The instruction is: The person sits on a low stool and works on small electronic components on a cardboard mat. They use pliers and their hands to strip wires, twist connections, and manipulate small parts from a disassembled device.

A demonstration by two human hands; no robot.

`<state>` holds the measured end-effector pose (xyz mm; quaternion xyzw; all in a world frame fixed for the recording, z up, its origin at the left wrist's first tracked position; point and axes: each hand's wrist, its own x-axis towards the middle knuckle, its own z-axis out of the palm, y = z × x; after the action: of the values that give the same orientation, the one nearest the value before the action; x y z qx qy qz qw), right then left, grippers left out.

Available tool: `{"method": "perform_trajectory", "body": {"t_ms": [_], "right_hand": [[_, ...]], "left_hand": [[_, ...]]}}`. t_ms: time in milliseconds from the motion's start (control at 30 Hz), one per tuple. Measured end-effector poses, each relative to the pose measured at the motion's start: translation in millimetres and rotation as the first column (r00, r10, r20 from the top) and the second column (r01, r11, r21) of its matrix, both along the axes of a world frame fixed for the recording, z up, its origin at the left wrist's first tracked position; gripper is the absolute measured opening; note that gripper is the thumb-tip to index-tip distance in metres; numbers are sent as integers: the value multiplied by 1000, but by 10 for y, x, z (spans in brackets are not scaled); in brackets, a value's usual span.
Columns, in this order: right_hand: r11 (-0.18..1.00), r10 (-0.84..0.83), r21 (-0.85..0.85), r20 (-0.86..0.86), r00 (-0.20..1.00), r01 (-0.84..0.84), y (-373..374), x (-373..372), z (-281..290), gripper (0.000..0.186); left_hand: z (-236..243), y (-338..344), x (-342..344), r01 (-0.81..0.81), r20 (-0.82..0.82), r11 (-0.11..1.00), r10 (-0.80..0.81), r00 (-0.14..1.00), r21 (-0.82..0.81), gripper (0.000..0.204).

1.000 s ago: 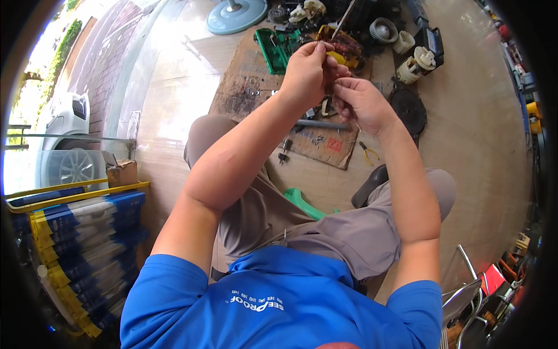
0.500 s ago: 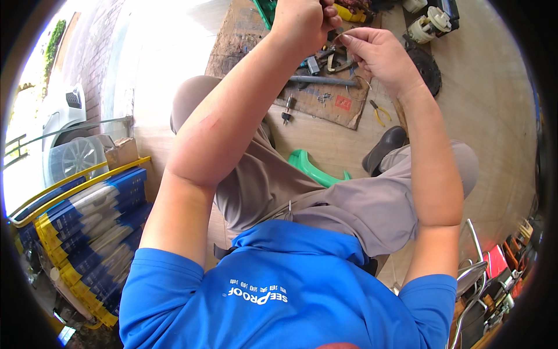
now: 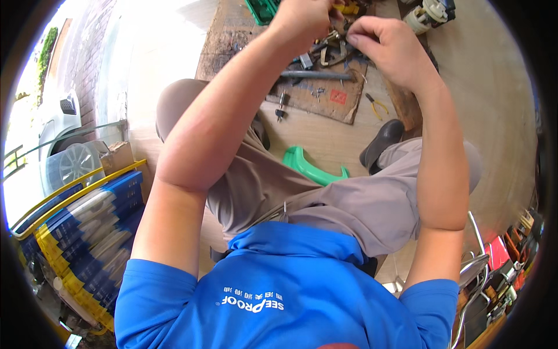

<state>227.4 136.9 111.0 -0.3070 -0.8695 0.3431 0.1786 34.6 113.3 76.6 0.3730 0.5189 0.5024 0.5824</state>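
Observation:
At the top edge my left hand (image 3: pixel 303 22) is closed, its fingers curled and partly cut off; what they hold is hidden. My right hand (image 3: pixel 390 49) is beside it on the right, with thumb and forefinger pinched together; anything between them is too small to name. Beneath both hands lies a worn brown board (image 3: pixel 349 113) with metal parts on it. A curved metal bracket (image 3: pixel 332 56) is nearest the right fingertips. Closer to me is a grey metal tube (image 3: pixel 317 75). Yellow-handled pliers (image 3: pixel 379 107) lie right of the board.
A green curved plastic piece (image 3: pixel 308 167) lies between my legs, and a small black-ended part (image 3: pixel 281 107) by the board. A green tray (image 3: pixel 261 10) and a white plastic unit (image 3: pixel 427 16) are at the far side. Blue and yellow packages (image 3: pixel 93 232) fill a rack at left.
My hands have drawn slightly farther apart, the right one moving a little right. The thin strip seen at the right fingertips earlier can't be made out now. The view has shifted slightly.

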Motion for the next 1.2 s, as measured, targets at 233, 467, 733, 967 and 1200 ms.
{"method": "perform_trajectory", "body": {"t_ms": [233,467,733,967,1200], "right_hand": [[999,9,48,21,1000,-10,31,77,84,12],[981,-87,164,-79,993,99,57,161,18,12],[982,-109,145,-99,989,123,23,158,21,15],[903,-83,422,-7,997,78,-83,143,125,75],[823,-36,558,240,970,-107,-147,120,-35,63]], "left_hand": [[-67,-130,142,224,-105,970,-233,967,-89,27],[16,-144,119,313,115,935,-296,948,-167,26],[35,-186,90,337,232,918,-288,929,-208,20],[194,-202,148,256,-171,936,-301,938,-240,23],[157,-225,122,377,-275,921,-388,880,-95,21]]}}
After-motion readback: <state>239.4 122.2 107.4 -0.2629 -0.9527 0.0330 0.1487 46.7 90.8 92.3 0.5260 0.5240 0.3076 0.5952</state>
